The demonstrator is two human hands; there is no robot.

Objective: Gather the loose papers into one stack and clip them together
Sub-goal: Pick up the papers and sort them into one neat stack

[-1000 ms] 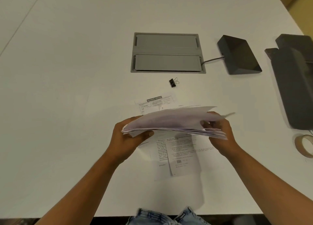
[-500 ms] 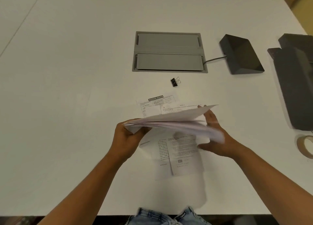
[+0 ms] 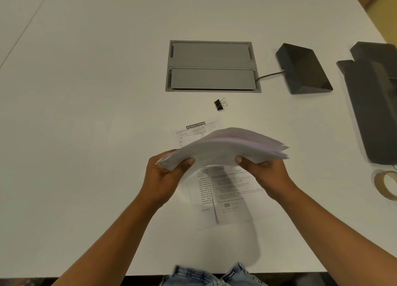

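While aloft, paper stack (image 3: 232,146), long axis left-to-right; fingers (image 3: 188,162) of left hand (image 3: 165,176) and right hand (image 3: 267,174) around its near edge

We're getting soft, even light from above, and the matte white table top (image 3: 86,113) reads bright with no hard glare. The held stack of white paper sheets (image 3: 232,146) takes on a faint lilac tint, and its right-hand edges are smeared with blur. Nearer to us there's a pale, soft-edged shadow (image 3: 247,249) by the table's front edge. The small black binder clip (image 3: 218,105) looks crisp, while the text on the flat printed sheets (image 3: 232,191) is soft. Straight lines bow towards the corners.
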